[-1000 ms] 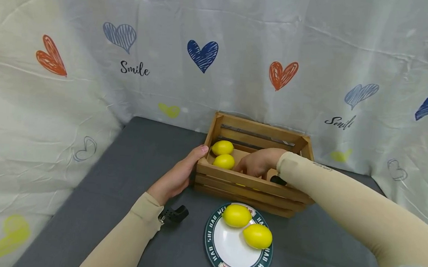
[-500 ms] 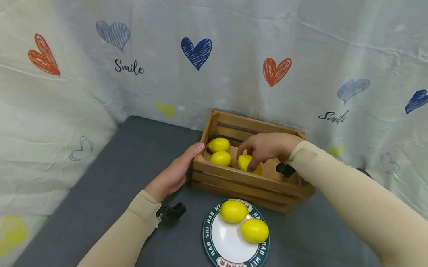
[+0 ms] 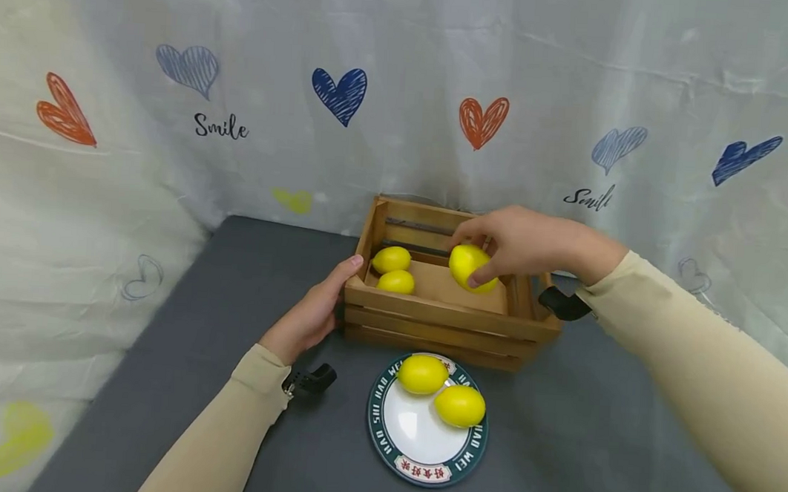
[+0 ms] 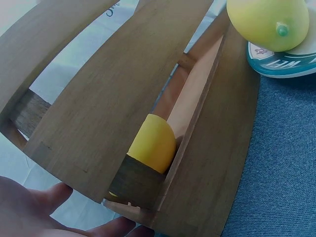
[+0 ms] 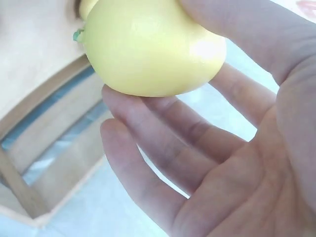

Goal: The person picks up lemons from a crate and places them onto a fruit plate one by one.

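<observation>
My right hand [image 3: 531, 242] holds a yellow lemon [image 3: 468, 265] between thumb and fingers, over the wooden crate [image 3: 430, 315]. In the right wrist view the thumb lies on one side of this lemon [image 5: 153, 49], fingertips on the other. My left hand [image 3: 313, 309] touches the crate's left end with fairly straight fingers [image 4: 116, 227], its thumb at the front corner. Two lemons, one behind [image 3: 391, 259] and one in front [image 3: 396, 282], lie inside the crate at the left. On the white plate [image 3: 417, 433] with a green rim are two more lemons, a left one [image 3: 423, 374] and a right one [image 3: 460, 406].
A dark grey cloth [image 3: 216, 326] covers the table. Behind the crate hangs a pale curtain [image 3: 399, 150] printed with hearts and words. Black straps [image 3: 565, 303] show at both wrists.
My right hand has come up from the crate's floor with a lemon in its grip, moving up and to the right. The left hand stays against the crate's end. The head view has shifted slightly.
</observation>
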Demonstrator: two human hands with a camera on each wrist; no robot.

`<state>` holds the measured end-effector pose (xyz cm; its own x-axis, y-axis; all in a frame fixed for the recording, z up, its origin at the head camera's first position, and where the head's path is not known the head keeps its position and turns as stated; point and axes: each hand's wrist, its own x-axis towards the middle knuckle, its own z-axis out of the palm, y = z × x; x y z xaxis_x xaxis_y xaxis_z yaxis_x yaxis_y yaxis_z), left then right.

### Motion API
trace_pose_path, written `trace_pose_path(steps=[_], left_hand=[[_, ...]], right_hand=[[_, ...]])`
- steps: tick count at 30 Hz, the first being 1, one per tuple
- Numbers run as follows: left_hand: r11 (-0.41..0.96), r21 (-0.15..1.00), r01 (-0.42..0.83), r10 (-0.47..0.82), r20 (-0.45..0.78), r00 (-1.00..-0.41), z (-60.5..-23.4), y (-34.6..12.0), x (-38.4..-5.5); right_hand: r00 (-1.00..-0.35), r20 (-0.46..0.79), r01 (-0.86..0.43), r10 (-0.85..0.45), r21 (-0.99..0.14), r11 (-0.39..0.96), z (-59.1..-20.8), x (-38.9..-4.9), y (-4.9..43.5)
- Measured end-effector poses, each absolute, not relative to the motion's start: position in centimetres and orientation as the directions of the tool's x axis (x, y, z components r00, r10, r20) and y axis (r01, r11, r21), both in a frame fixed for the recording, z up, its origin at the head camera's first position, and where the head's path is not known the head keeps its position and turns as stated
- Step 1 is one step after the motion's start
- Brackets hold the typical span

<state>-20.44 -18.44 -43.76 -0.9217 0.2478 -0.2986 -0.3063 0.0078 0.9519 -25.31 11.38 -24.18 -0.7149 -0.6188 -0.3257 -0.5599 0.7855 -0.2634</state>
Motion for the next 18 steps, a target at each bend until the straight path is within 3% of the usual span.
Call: trace_pose_path(steps=[4,11,18], left_hand=[[0.008,0.949,-0.315,0.243,-0.308,-0.92,-43.6,-18.5,-20.6],[-0.016,0.948,-0.317,0.233,-0.304,-0.924,-43.8,-18.8,-20.7],[-0.007,0.947,-0.32,0.23,-0.31,-0.922,-43.8,-18.7,-20.9]], right_hand=[[-0.714,-0.286,-0.588,-0.639,-0.25,0.769,-22.6,-23.3,11.8],[-0.657,-0.218,-0.688,-0.722,-0.218,0.692,-22.3,-19.6,10.7],[-0.606,-0.283,-0.705,-0.744,-0.242,0.666,-24.0,-16.7,8.4]])
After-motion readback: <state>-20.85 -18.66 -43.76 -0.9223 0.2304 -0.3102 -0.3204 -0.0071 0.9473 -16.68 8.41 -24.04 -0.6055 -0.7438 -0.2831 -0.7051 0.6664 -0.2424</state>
